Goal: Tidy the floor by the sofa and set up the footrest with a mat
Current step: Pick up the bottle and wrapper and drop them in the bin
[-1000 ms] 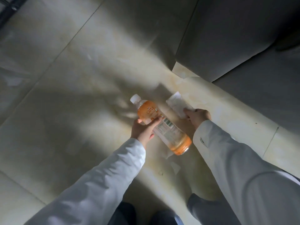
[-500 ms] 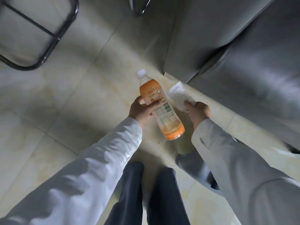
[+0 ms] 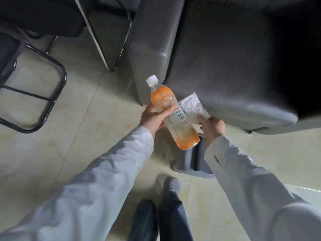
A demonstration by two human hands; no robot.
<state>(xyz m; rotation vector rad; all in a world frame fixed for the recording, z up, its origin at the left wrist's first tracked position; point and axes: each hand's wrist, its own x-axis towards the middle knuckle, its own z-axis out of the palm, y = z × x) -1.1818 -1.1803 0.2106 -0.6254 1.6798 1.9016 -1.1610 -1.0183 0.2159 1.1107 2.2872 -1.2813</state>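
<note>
My left hand (image 3: 153,117) is wrapped around the middle of an orange-labelled plastic bottle (image 3: 175,119) with a white cap, holding it tilted above the floor, cap pointing away from me. My right hand (image 3: 211,126) pinches the near corner of a crumpled white wrapper (image 3: 191,106), raised just right of the bottle. Both things are off the tiles, in front of the grey sofa (image 3: 225,58). No footrest or mat is clearly in view.
The grey sofa fills the upper right, its armrest (image 3: 149,49) reaching the floor beside the bottle. Black metal chair frames (image 3: 52,94) stand at the upper left. Pale floor tiles (image 3: 78,136) spread to the left. My legs and foot (image 3: 172,186) show below, near a grey shape on the floor.
I have risen from the floor with the bottle and the wrapper, both lifted off the tiles. The view pulled back, showing the sofa seat and the chair frames.
</note>
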